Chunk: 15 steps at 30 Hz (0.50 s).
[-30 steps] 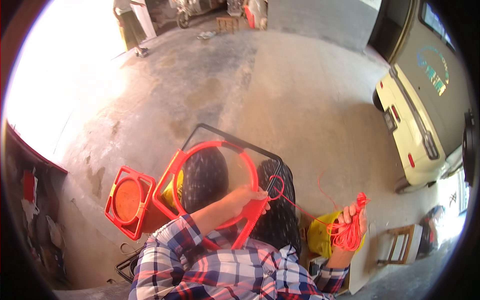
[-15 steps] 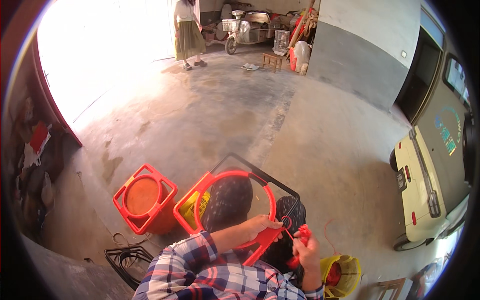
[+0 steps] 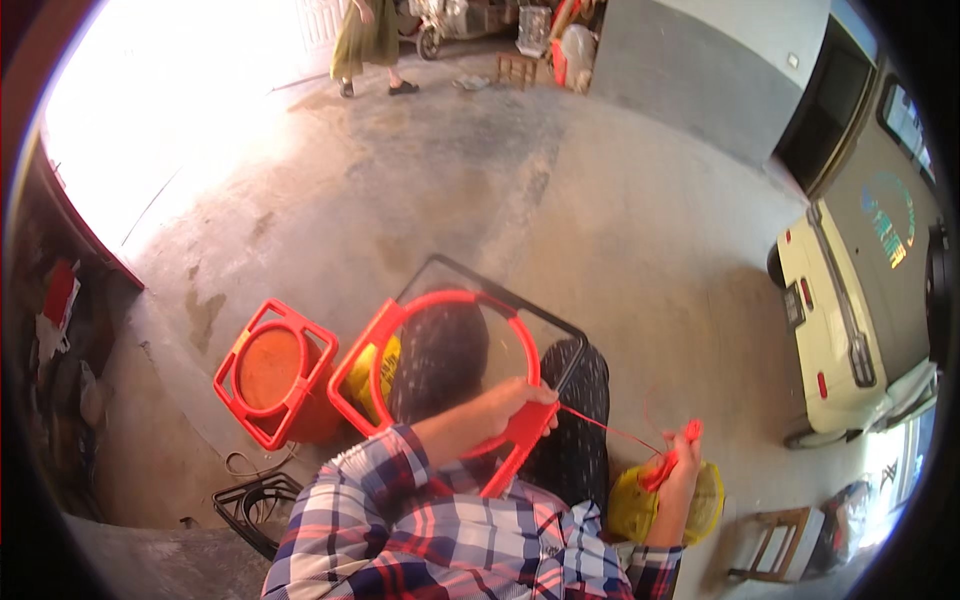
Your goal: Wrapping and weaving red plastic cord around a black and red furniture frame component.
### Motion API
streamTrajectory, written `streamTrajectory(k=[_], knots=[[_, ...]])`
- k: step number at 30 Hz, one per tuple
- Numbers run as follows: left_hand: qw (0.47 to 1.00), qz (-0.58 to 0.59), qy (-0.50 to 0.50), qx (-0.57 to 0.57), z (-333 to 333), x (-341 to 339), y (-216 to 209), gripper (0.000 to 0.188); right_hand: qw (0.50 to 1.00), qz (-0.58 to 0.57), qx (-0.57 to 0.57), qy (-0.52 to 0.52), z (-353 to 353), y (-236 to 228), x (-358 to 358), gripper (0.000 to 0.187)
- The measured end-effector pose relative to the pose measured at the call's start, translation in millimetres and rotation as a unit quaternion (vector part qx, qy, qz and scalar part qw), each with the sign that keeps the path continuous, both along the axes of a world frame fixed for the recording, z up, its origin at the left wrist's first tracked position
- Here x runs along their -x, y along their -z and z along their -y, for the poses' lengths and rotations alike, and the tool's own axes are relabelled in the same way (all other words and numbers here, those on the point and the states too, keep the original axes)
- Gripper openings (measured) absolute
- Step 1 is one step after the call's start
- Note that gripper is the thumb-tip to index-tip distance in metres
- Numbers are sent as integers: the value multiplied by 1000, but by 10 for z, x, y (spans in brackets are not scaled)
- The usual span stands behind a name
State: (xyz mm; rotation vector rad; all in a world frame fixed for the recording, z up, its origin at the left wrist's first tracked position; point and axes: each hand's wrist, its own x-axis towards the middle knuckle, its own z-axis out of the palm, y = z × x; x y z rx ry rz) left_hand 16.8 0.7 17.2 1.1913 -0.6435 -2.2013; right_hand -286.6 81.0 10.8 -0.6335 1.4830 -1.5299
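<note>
Across my knees lies a square frame with a round ring inside it (image 3: 455, 298). Red covers most of the ring and the left side; the far and right edges are bare black. My left hand (image 3: 515, 405) grips the frame at its red near-right part, fingers wrapped round it. From there a red cord (image 3: 610, 428) runs taut to my right hand (image 3: 678, 468), which is held out to the right and closed round a red bundle of cord (image 3: 690, 432). Below the right hand stands a yellow bucket (image 3: 708, 508), partly hidden by that forearm.
At the left, a red square frame with a ring (image 3: 228, 385) rests on an orange-red round container (image 3: 318, 405). Black frames (image 3: 255, 500) lie near the wall. A wooden stool (image 3: 785, 540) is at lower right, a parked vehicle (image 3: 825, 330) beyond. A person (image 3: 365, 45) stands at the back.
My right hand has swung outward to the right with the cord bundle, drawing the red cord out longer. My left hand stays on the frame. The view has tilted downward.
</note>
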Motion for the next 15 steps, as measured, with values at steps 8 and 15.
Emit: streamTrajectory(k=[8,15], knots=[[998,-52,-31,13,35,-13,-230,11,800,-334,129,-481,272,-99,-942,36],[999,-40,-3,7,-10,47,-164,9,951,12,137,-278,778,-129,-1214,52]])
